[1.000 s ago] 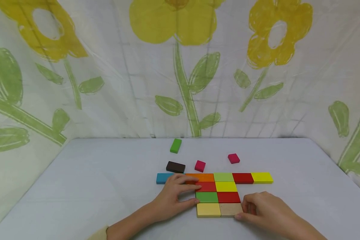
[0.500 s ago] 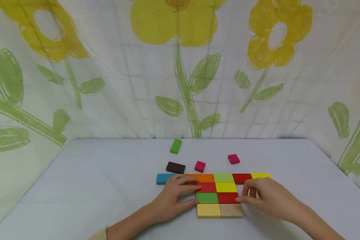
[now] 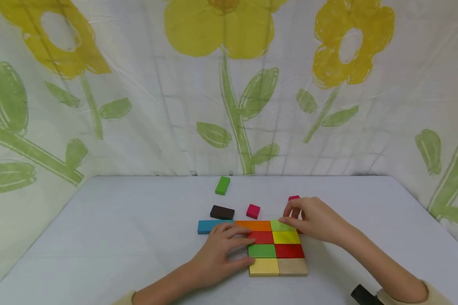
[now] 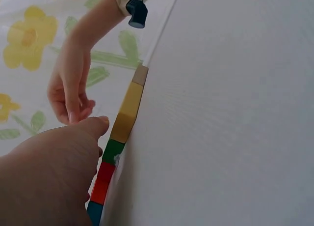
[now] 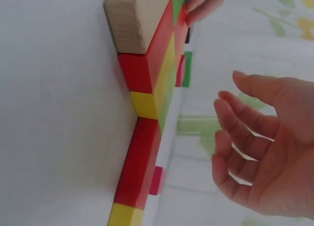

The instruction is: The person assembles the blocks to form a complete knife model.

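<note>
Flat wooden blocks lie joined in a T shape on the table. Its far row has a blue block (image 3: 208,227), an orange block (image 3: 253,225) and a light green block (image 3: 278,225). A dark red block (image 5: 140,162) and a yellow block (image 5: 126,216) continue that row, mostly behind the right hand in the head view. Paired blocks form the stem, down to a pale yellow block (image 3: 264,267) and a bare wood block (image 3: 293,267). My left hand (image 3: 219,256) rests along the stem's left side, fingers spread. Above the far row hovers my right hand (image 3: 316,220), loosely curled, holding nothing.
Behind the T lie a dark brown block (image 3: 222,212), a pink block (image 3: 253,211) and a bright green block (image 3: 222,186). Another pink block (image 3: 294,198) shows partly past the right hand. A flowered curtain (image 3: 175,148) hangs at the table's far edge.
My right hand has left the bare wood block's right end and moved away from me and leftward, over the far row. My left hand has stayed in place. The blocks look unmoved.
</note>
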Motion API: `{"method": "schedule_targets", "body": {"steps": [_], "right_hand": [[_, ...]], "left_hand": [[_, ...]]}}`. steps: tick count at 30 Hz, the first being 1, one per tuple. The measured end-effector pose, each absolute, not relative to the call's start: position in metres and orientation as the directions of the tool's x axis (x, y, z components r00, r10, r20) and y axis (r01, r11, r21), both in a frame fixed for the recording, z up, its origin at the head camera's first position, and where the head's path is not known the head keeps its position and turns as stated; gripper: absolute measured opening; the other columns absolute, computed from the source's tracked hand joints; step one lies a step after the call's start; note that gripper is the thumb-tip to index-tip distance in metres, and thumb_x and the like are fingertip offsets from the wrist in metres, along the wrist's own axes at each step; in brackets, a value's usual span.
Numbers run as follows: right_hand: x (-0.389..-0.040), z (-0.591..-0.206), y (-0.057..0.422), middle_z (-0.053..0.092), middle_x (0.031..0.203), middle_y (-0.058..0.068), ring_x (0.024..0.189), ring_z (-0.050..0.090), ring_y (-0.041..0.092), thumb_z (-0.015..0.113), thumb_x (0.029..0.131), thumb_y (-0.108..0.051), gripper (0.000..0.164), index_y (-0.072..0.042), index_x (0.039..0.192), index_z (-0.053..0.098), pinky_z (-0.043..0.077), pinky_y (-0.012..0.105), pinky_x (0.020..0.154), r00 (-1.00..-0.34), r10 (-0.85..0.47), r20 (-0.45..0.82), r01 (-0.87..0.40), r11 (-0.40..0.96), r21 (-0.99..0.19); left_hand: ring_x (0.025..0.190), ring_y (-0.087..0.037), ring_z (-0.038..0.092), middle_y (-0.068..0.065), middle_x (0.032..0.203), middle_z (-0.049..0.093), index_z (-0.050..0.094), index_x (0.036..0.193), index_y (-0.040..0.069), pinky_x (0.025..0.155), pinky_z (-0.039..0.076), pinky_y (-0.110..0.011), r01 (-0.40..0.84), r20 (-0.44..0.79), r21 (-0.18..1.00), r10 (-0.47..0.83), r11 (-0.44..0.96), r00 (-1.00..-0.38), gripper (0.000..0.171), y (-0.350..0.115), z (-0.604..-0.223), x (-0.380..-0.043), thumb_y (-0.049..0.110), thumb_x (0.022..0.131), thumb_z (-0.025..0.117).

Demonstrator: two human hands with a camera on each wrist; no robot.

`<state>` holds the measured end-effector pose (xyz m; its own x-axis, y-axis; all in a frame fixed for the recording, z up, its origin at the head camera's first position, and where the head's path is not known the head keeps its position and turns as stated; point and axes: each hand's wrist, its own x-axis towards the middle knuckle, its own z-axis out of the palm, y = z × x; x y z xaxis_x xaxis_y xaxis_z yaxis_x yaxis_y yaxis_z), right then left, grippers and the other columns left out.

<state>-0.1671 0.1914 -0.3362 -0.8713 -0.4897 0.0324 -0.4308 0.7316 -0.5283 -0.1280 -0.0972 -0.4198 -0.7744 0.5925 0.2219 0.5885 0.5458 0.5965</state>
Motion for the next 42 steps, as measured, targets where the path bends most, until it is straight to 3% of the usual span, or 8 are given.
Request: {"method": "schedule_targets", "body": {"steps": [6,14,25,31,42], "right_hand": [[-0.191,-0.341,0.174,0.067,0.084,-0.007,0.073,0.055,0.011,0.077,0.097,-0.019,0.007,-0.013,0.099,0.076,0.051,0.024,0.063,-0.826,-0.557,0.090,-0.506,0.662,-0.552],[-0.222,-0.359,0.143,0.072,0.097,0.001,0.085,0.063,0.013,0.075,0.097,-0.016,0.018,-0.005,0.111,0.075,0.057,0.024,0.075,-0.777,-0.621,0.107,-0.538,0.565,-0.625],[-0.242,-0.376,0.106,0.074,0.113,0.009,0.093,0.065,0.016,0.075,0.098,-0.019,0.028,-0.004,0.121,0.073,0.060,0.025,0.070,-0.749,-0.661,0.038,-0.485,0.509,-0.711],[-0.248,-0.376,0.091,0.075,0.113,0.008,0.090,0.065,0.014,0.078,0.096,-0.021,0.030,-0.004,0.120,0.074,0.058,0.024,0.070,-0.725,-0.689,0.002,-0.483,0.506,-0.715],[-0.255,-0.376,0.074,0.074,0.105,0.005,0.087,0.066,0.011,0.081,0.093,-0.019,0.027,-0.004,0.116,0.076,0.056,0.022,0.084,-0.690,-0.723,-0.026,-0.510,0.512,-0.691]], "left_hand": [[0.137,-0.025,0.047,0.008,0.145,0.063,0.074,0.135,0.026,0.116,0.034,-0.062,0.582,0.194,0.551,0.587,0.598,-0.786,0.045,-0.094,-0.415,-0.120,0.053,0.100,0.068],[0.135,-0.021,0.048,0.008,0.144,0.063,0.073,0.136,0.028,0.115,0.038,-0.061,0.568,0.165,0.535,0.582,0.625,-0.796,0.044,-0.090,-0.413,-0.117,0.052,0.100,0.069],[0.133,-0.018,0.049,0.009,0.142,0.064,0.073,0.136,0.027,0.114,0.039,-0.059,0.590,0.214,0.530,0.577,0.609,-0.788,0.042,-0.091,-0.416,-0.115,0.050,0.101,0.068],[0.133,-0.019,0.049,0.008,0.141,0.065,0.074,0.134,0.025,0.114,0.038,-0.060,0.591,0.220,0.538,0.576,0.601,-0.787,0.041,-0.091,-0.417,-0.115,0.048,0.101,0.070],[0.133,-0.019,0.048,0.007,0.141,0.065,0.074,0.135,0.025,0.114,0.038,-0.060,0.592,0.220,0.551,0.582,0.589,-0.783,0.041,-0.092,-0.417,-0.115,0.048,0.102,0.068]]}}
